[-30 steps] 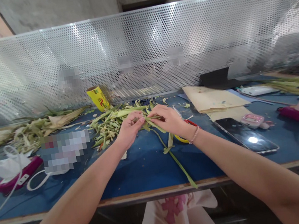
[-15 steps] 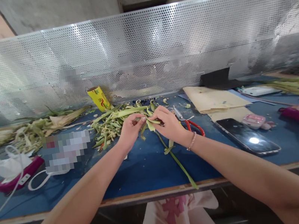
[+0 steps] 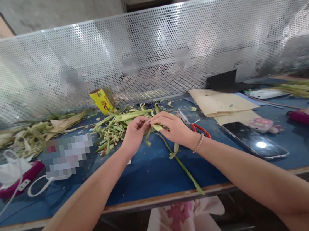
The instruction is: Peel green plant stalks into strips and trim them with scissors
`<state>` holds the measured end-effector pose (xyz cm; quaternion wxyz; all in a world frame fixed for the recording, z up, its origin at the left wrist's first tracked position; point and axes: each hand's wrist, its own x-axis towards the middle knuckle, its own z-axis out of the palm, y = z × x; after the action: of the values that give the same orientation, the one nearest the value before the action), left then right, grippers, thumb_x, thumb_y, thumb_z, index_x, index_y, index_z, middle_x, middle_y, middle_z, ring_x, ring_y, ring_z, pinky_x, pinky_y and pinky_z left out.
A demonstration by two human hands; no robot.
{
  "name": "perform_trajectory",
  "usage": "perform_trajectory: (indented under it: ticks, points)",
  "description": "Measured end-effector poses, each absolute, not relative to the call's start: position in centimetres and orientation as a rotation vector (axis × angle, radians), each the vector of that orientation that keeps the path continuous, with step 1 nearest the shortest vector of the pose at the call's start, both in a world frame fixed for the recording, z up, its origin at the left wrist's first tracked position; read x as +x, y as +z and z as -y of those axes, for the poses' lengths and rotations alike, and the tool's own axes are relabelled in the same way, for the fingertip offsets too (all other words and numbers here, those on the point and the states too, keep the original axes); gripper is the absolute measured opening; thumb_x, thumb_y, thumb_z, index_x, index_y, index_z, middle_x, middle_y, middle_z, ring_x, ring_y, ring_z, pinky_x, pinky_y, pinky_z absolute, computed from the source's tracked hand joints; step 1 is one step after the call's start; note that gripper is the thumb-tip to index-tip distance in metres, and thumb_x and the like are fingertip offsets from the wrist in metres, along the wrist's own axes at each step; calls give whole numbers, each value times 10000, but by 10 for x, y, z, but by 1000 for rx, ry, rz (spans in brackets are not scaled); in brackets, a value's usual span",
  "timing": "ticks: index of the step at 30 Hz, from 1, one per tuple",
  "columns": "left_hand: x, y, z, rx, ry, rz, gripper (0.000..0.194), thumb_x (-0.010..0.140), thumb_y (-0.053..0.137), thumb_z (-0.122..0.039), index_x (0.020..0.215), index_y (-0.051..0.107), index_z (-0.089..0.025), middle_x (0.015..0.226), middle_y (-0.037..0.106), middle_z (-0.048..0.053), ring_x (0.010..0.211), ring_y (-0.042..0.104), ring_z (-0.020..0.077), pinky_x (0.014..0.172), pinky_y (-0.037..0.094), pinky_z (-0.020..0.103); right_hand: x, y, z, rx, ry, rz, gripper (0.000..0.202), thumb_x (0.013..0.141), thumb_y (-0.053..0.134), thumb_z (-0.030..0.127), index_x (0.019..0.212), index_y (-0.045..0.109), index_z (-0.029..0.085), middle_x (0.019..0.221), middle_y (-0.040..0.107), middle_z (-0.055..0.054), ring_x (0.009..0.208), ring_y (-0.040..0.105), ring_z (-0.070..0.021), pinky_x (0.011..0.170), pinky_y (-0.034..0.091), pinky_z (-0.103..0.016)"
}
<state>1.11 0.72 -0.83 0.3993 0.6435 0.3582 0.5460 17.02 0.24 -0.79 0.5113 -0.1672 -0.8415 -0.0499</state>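
Note:
My left hand (image 3: pixel 135 135) and my right hand (image 3: pixel 174 128) meet at fingertip level over the middle of the blue table. Both are closed, pinching a pale green plant piece (image 3: pixel 157 127) between them. From below my right hand a long green stem (image 3: pixel 187 172) runs toward the table's front edge, with a small leaf knot partway along it. Just left of and behind my left hand lies a heap of green plant scraps (image 3: pixel 111 132). Red-handled scissors (image 3: pixel 202 130) rest behind my right wrist, partly hidden by the hand.
A black phone (image 3: pixel 254 140) and a pink case (image 3: pixel 261 124) lie right, near brown paper (image 3: pixel 222 100). A yellow tube (image 3: pixel 101 101) stands behind the heap. Purple power strips (image 3: pixel 34 171) with cables sit at both sides. A perforated metal screen (image 3: pixel 143 47) spans the back.
The fingers of my right hand have shifted slightly left and stretched further over the plant piece, of which less shows below them. My left hand has barely moved.

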Motion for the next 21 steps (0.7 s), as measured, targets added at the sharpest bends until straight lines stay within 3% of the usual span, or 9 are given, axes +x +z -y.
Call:
perform_trajectory:
  ticks: [7,13,17,21]
  points:
    - [10,-5,-5,1774,1466,-890,171,725,557,-334,732,547,-163,779,625,18,730,561,99,722,438,243,169,-7,-1,-538,35,1926,96,791,474,200,809,569,200,797,615,-28,775,560,-130,726,465,-281]
    - [9,-4,-2,1733,1491,-829,167,711,576,-315,719,501,-166,883,647,55,810,589,133,765,443,283,159,-7,-3,-760,547,1663,114,748,509,289,754,550,183,704,591,-8,610,543,-111,571,439,-250]
    - [8,-5,-3,1751,1518,-796,161,720,567,-307,702,490,-167,947,645,72,853,593,144,802,435,301,157,-8,-7,-750,650,1657,148,743,512,331,723,533,186,701,568,-5,622,529,-113,593,433,-260]
    - [8,-2,-2,1780,1558,-790,145,724,565,-296,711,496,-170,975,642,88,898,593,160,817,440,322,160,-6,-7,-683,429,1730,95,750,520,280,721,529,190,784,558,-28,786,533,-142,744,432,-303]
